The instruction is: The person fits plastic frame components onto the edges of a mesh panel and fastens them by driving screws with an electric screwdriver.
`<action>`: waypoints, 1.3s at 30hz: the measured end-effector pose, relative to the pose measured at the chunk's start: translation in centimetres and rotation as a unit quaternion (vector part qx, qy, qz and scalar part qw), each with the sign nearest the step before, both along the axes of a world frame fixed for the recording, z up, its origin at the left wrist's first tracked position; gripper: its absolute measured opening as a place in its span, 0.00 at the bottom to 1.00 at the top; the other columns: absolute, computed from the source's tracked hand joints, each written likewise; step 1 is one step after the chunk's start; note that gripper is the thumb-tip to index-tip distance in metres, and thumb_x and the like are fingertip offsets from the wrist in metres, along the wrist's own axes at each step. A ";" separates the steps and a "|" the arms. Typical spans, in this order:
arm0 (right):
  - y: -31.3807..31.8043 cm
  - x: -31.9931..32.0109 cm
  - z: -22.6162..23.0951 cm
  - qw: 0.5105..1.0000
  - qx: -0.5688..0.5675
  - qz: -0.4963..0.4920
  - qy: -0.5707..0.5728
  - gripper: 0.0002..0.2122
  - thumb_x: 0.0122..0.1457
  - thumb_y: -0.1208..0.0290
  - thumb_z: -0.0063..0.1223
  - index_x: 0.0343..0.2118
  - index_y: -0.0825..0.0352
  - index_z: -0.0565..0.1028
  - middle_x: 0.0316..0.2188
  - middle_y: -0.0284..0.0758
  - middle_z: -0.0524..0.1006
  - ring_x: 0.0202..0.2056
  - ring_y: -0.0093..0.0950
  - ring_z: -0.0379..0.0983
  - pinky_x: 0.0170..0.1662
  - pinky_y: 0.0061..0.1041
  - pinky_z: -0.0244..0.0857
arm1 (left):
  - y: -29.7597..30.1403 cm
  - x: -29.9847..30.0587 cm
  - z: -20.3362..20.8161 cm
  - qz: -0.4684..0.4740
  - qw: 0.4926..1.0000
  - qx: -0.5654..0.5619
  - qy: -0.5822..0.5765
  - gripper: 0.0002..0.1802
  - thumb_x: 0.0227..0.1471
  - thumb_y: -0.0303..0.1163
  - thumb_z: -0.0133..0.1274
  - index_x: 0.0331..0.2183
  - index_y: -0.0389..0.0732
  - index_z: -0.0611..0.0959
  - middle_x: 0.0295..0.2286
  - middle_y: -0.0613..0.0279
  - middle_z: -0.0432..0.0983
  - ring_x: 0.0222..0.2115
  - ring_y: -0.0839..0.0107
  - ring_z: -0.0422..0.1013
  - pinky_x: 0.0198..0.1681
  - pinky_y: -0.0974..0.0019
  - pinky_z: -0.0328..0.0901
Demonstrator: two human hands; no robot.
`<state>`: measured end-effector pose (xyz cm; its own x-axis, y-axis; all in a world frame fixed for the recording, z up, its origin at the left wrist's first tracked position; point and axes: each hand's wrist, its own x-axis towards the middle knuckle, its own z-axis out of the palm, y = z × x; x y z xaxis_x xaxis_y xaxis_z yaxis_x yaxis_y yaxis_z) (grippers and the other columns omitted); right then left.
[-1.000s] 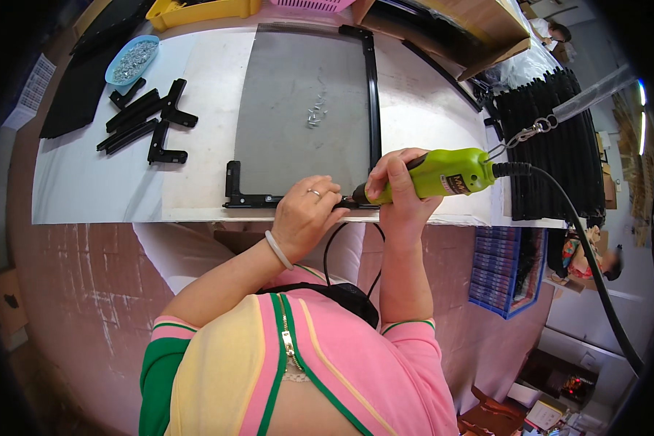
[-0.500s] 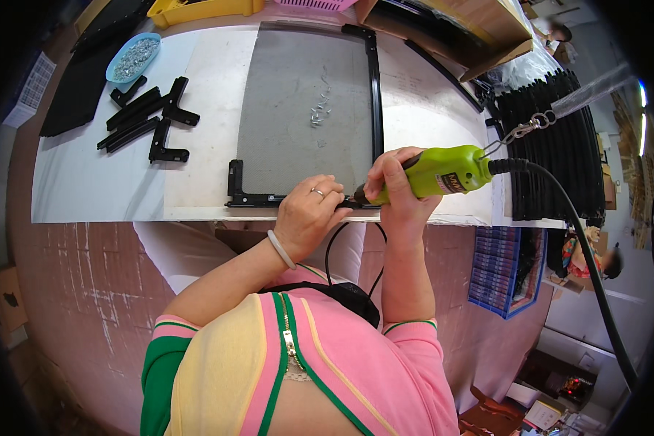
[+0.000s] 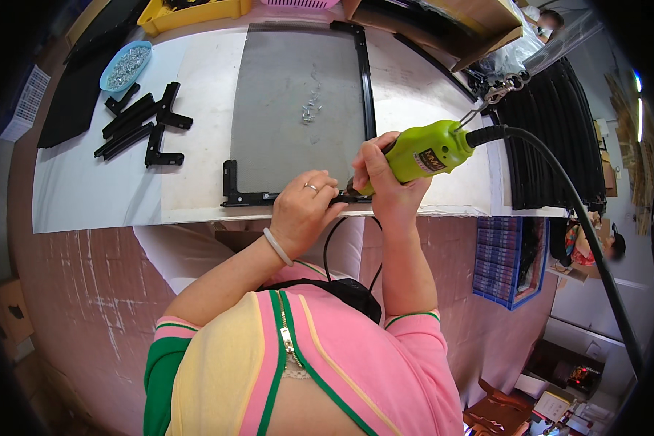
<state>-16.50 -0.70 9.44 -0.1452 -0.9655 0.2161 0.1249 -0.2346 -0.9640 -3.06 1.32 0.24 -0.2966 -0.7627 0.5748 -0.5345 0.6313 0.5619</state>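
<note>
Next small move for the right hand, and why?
Probably press the lime-green corded driver lightly toward the near edge of the slim black frame: the right hand grips it with its tip angled toward that edge, and the left hand is beside the tip.

R hand (image 3: 392, 185) holds 1 green pwr driver (image 3: 427, 152) at blk frame (image 3: 366, 87), near side, w/ L hand (image 3: 303, 207) beside it.

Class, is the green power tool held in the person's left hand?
No, the green power tool is gripped in the right hand.
</note>
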 end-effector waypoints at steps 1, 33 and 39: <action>0.0 0.0 0.0 1.000 -0.002 0.005 0.002 0.03 0.59 0.81 0.55 0.32 0.69 0.72 0.22 0.35 0.76 0.18 0.20 0.70 0.20 0.17 0.65 | 0.0 0.0 0.0 0.002 1.000 -0.003 -0.003 0.14 0.37 0.30 0.66 0.28 0.39 0.79 0.34 0.61 0.76 0.42 0.59 0.74 0.45 0.59 0.71; -0.9 -1.1 0.2 0.999 0.002 0.053 -0.011 0.04 0.57 0.83 0.55 0.28 0.69 0.72 0.21 0.35 0.76 0.16 0.19 0.68 0.19 0.17 0.63 | -1.2 -0.5 0.9 -0.019 0.997 0.077 0.010 0.08 0.42 0.27 0.64 0.30 0.43 0.85 0.34 0.68 0.79 0.41 0.61 0.71 0.46 0.58 0.66; -0.8 -0.5 0.1 0.997 0.017 0.054 0.048 0.04 0.57 0.83 0.57 0.29 0.69 0.72 0.21 0.34 0.76 0.17 0.18 0.70 0.20 0.16 0.64 | -1.1 0.0 0.7 -0.027 0.995 0.089 0.036 0.09 0.40 0.29 0.65 0.27 0.42 0.82 0.33 0.67 0.78 0.41 0.61 0.71 0.48 0.57 0.63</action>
